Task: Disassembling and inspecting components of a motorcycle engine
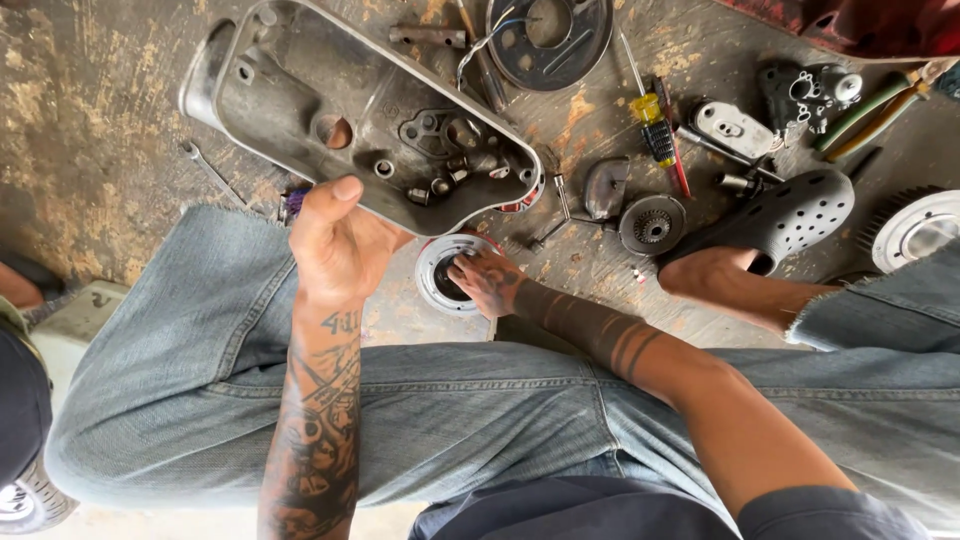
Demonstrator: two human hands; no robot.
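Head view, left hand: gripped the lower edge of a grey metal engine cover, held tilted above the floor; the fingers were hidden behind the cover, only the thumb showed.
Head view, right hand: fingertips pressed on a round ring part lying on the floor just below the cover; how firmly it held could not be told.
Hidden: the hand covered part of the ring.
Nearby: a yellow-handled screwdriver, a small gear.
Cut off: a ribbed wheel at the right edge.
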